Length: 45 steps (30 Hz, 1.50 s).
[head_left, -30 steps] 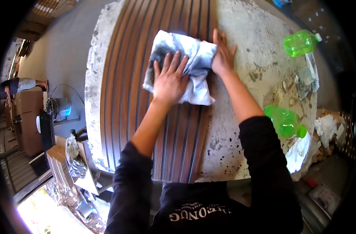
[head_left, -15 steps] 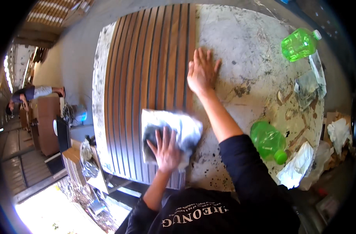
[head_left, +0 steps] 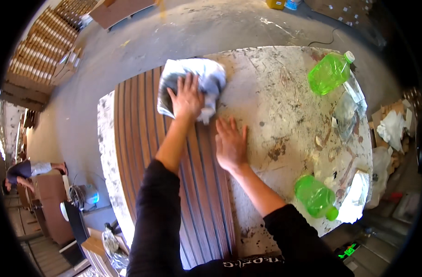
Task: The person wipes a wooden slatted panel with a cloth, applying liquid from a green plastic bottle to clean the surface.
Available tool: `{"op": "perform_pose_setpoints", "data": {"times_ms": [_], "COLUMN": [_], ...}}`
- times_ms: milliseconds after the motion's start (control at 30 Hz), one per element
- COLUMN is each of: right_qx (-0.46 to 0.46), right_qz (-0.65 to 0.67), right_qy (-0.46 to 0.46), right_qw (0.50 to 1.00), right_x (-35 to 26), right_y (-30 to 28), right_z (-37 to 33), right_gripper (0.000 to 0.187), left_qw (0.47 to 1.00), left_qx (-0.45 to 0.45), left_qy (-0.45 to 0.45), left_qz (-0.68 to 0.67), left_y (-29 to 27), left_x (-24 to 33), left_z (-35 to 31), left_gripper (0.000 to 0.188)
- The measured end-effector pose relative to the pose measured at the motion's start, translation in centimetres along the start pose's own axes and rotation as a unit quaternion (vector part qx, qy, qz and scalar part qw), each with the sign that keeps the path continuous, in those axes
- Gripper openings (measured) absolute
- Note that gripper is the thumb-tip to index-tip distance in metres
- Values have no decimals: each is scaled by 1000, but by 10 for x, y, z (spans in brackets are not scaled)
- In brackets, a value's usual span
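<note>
Currently, the left hand lies flat, fingers spread, on a white-grey cloth at the far end of a brown slatted panel, left on the worktable; the open right hand rests by the panel's right edge. Wiping seems unfinished; how much remains is unclear.

Your head fisheye looks down from above the near edge of the worktable, facing its far side, close enough that it fills mid-view; well right of it, darkness probably hides detail.
</note>
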State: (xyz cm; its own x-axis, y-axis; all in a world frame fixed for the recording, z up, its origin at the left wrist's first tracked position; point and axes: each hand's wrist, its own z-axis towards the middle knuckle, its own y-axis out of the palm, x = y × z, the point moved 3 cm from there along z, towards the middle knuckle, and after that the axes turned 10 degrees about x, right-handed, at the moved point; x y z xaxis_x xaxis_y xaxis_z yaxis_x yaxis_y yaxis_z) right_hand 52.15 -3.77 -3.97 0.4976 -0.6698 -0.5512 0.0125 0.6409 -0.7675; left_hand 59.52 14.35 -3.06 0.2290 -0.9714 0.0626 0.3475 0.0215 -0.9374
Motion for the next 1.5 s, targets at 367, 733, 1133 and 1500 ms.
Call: {"op": "perform_pose_setpoints", "data": {"times_ms": [367,733,1133,1500], "right_qx": [129,162,194,-39], "right_qz": [216,401,343,-126], "right_qy": [71,42,-7,-23], "right_qw": [965,900,919,991], "right_x": [4,19,29,-5], "right_y": [-6,-38,-21,-10], "right_z": [-5,-13,-13,-55], "right_gripper": [48,74,72,66], "left_qw": [973,997,997,962], "left_qx": [-181,-19,12,-168], "left_qy": [-66,-41,-20,-181], "left_qz": [-128,-61,-74,-113], "left_y": [-172,-25,-19,-214], "left_x": [118,37,44,182], "left_z": [-437,-72,-82,-547], "left_gripper": [58,63,58,51]}}
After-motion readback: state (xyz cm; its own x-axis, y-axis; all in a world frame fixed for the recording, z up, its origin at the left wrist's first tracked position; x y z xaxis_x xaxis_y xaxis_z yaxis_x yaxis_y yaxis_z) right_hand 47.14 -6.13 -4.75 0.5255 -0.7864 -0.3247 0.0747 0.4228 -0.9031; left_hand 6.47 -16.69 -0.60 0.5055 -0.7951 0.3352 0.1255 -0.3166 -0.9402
